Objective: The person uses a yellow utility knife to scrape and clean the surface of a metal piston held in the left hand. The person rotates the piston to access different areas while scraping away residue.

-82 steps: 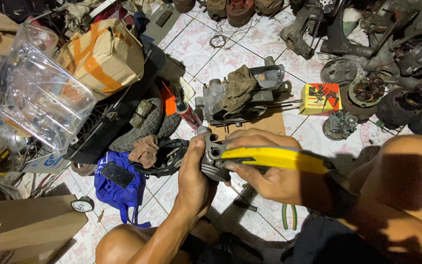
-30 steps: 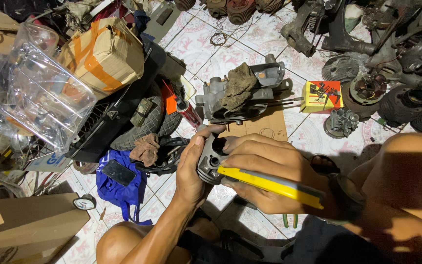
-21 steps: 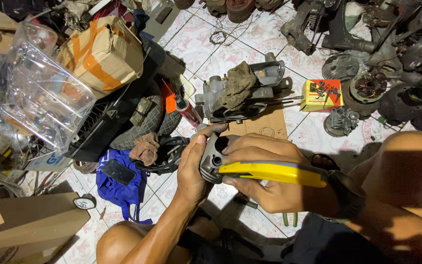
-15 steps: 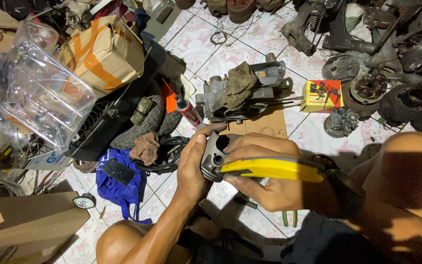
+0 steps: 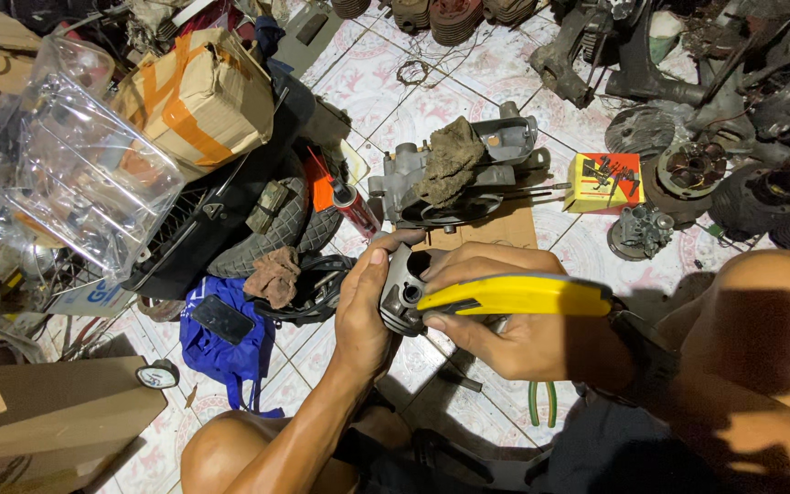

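Note:
My left hand (image 5: 363, 306) grips a round grey metal engine part (image 5: 402, 291) from the left, thumb over its top. My right hand (image 5: 514, 329) holds a yellow-handled tool (image 5: 514, 296) flat across the part's right side, its tip against the metal. Both hands are over the tiled floor, above my knees (image 5: 221, 453). Just beyond them lies a grey engine casing (image 5: 454, 178) with a dirty brown rag (image 5: 450, 155) draped on it, resting on cardboard.
A taped cardboard box (image 5: 198, 96) and clear plastic covers (image 5: 84, 174) are at the left. A blue bag (image 5: 221, 334) with a phone, a tyre (image 5: 272, 229), a red tube (image 5: 354, 206), a yellow box (image 5: 603, 181), green-handled pliers (image 5: 541, 402) and several engine parts (image 5: 733, 137) surround me.
The yellow-handled tool tilted down at the handle, then levelled again across the metal part. My left hand kept its grip; the part turned slightly.

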